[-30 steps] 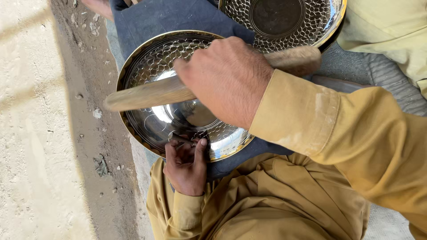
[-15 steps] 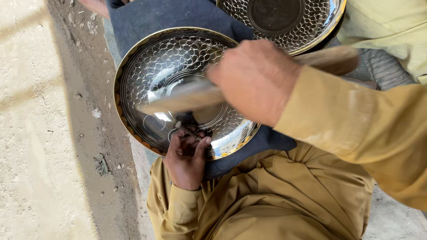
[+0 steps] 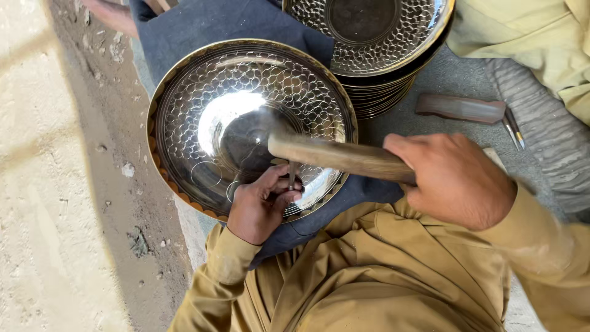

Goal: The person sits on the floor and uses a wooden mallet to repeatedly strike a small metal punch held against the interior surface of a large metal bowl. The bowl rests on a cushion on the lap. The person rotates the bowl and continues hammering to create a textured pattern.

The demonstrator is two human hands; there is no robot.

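Over bowl [image 3: 246, 123] | left hand [image 3: 261, 209] pinches punch [image 3: 291, 175] | right hand [image 3: 455, 181] grips mallet [image 3: 335, 155]

Left hand [image 3: 261, 209] pinches punch [image 3: 291, 175] on tray [image 3: 184, 92]; right hand [image 3: 452, 178] grips mallet [image 3: 332, 155].

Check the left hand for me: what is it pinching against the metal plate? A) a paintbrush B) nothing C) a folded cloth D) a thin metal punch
D: the left hand pinches a thin metal punch upright on the patterned plate, under the wooden mallet.

Mallet [image 3: 335, 157] head blurred; punch [image 3: 291, 175] tip hidden, possibly by left hand [image 3: 261, 209]; stacked plates [image 3: 375, 37] cropped.
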